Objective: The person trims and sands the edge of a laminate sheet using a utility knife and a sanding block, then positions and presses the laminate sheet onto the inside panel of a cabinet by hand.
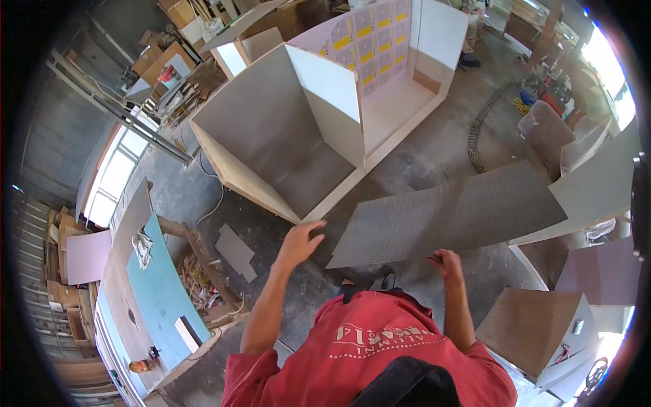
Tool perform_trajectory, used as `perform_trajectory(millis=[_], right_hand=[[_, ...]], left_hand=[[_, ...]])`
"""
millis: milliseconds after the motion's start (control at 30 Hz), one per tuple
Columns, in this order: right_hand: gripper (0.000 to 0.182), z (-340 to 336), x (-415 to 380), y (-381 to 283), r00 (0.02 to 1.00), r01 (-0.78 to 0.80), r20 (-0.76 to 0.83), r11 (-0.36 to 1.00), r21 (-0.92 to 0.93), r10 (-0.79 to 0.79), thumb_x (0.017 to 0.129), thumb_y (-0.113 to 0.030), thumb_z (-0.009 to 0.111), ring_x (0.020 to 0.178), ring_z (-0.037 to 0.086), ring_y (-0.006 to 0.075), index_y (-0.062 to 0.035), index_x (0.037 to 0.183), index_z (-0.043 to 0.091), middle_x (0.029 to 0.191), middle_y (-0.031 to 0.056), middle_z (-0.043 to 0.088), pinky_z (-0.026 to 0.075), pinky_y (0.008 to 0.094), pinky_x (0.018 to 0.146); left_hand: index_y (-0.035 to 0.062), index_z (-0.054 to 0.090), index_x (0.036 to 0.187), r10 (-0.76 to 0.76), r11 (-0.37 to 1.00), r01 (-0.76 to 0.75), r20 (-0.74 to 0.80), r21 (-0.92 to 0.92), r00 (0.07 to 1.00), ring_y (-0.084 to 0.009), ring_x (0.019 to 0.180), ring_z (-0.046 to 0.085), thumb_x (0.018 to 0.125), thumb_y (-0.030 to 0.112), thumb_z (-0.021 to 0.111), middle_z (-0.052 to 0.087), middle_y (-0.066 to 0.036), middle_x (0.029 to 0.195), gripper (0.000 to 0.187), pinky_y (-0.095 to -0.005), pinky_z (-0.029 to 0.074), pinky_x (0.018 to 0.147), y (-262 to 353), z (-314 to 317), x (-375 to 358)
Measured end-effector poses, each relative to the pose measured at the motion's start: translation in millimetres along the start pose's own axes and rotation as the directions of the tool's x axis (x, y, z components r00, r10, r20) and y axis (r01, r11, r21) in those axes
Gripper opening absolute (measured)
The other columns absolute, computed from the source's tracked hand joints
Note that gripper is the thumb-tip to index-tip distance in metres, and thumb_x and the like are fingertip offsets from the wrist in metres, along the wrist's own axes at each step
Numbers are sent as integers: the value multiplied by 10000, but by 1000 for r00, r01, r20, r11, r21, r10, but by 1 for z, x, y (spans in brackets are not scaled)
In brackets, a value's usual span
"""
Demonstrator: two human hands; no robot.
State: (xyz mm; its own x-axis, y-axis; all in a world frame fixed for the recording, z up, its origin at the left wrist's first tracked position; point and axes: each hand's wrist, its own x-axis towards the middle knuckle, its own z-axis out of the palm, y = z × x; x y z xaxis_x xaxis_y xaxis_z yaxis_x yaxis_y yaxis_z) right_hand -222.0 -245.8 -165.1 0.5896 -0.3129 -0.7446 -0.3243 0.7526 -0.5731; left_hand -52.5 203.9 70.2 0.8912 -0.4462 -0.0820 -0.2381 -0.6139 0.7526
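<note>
My right hand (447,263) is closed at the near edge of a thin grey laminate sheet (434,217), fingers curled against the rim. The sheet lies at a slant in front of my body, its far right corner raised toward a pale panel. My left hand (300,244) is apart from the sheet, thumb and fingers spread, holding nothing. Just beyond that hand is the near corner of an open wooden cabinet carcass (332,197), which lies on the floor. A white-topped divider (325,81) splits the carcass into compartments.
On the left stands a workbench with a turquoise board (163,285), a rag (142,247) and a brush-like tool (141,366). An offcut (235,252) lies on the floor. A coiled hose (475,136) is at the right, and a brown box-like unit (532,325) is near my right elbow.
</note>
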Motion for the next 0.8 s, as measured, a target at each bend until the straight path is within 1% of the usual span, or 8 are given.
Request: perform_trajectory(millis=[67, 100, 167, 300, 400, 500, 733, 800], right_hand=[[175, 56, -47, 18, 976, 195, 106, 980, -31, -191, 823, 48, 567, 792, 627, 252, 5, 987, 606, 883, 93, 603, 626, 499, 782], [175, 77, -64, 31, 977, 189, 107, 981, -42, -183, 823, 48, 567, 792, 627, 252, 5, 987, 606, 883, 93, 603, 626, 499, 782], [226, 102, -89, 55, 934, 327, 143, 945, 26, -327, 834, 35, 572, 828, 621, 227, -6, 1053, 611, 933, 80, 606, 617, 454, 768], [350, 86, -76, 115, 869, 413, 367, 896, -164, -333, 946, -27, 565, 972, 595, 213, -23, 1289, 492, 1106, 91, 576, 566, 413, 895], [485, 96, -92, 133, 716, 600, 651, 700, -387, -254, 923, -81, 634, 1077, 563, 239, -24, 1361, 436, 1203, 119, 552, 520, 392, 914], [519, 128, -100, 138, 658, 671, 735, 571, -473, -164, 929, -104, 628, 1122, 533, 263, -16, 1386, 399, 1247, 139, 518, 494, 400, 946], [608, 218, -89, 132, 565, 790, 813, 379, -483, -141, 943, -157, 614, 1226, 463, 317, 3, 1445, 311, 1352, 186, 440, 433, 419, 1021], [634, 249, -85, 129, 518, 832, 842, 317, -455, -151, 947, -172, 610, 1256, 443, 333, 8, 1461, 287, 1382, 200, 418, 415, 425, 1042]], left_hand=[[13, 630, 1282, 130, 982, -129, -5, -137, 992, -319, 1218, 619, 851, 141, 712, 664, -182, 1277, 457, -377, 467, 1043, 39, 23, 29], [10, 609, 1310, 222, 953, -216, 3, -214, 975, -318, 1244, 602, 850, 168, 719, 645, -185, 1313, 499, -380, 452, 1064, 56, 38, 43], [45, 480, 1460, 338, 927, -306, 127, -217, 933, -315, 1345, 516, 845, 271, 759, 533, -170, 1464, 712, -402, 415, 1112, 102, 64, 64], [32, 244, 1566, 656, 731, -565, 164, -383, 737, -397, 1445, 352, 757, 303, 807, 308, -235, 1589, 1022, -430, 361, 1162, 170, 141, 76], [53, 149, 1594, 494, 863, -458, 165, -212, 854, -399, 1458, 327, 807, 156, 741, 247, -202, 1620, 991, -439, 382, 1153, 204, 159, 51], [41, 178, 1588, 369, 929, -361, 106, -86, 924, -423, 1426, 367, 789, -15, 642, 278, -211, 1602, 926, -452, 439, 1105, 183, 159, 54], [32, 270, 1564, 345, 917, -375, -202, -136, 917, -420, 1354, 463, 739, -98, 567, 363, -239, 1551, 887, -446, 468, 1066, 125, 74, 46], [11, 343, 1535, 294, 911, -363, -311, -194, 904, -384, 1344, 508, 816, -82, 569, 449, -279, 1484, 759, -400, 472, 1048, 117, 39, 42]])
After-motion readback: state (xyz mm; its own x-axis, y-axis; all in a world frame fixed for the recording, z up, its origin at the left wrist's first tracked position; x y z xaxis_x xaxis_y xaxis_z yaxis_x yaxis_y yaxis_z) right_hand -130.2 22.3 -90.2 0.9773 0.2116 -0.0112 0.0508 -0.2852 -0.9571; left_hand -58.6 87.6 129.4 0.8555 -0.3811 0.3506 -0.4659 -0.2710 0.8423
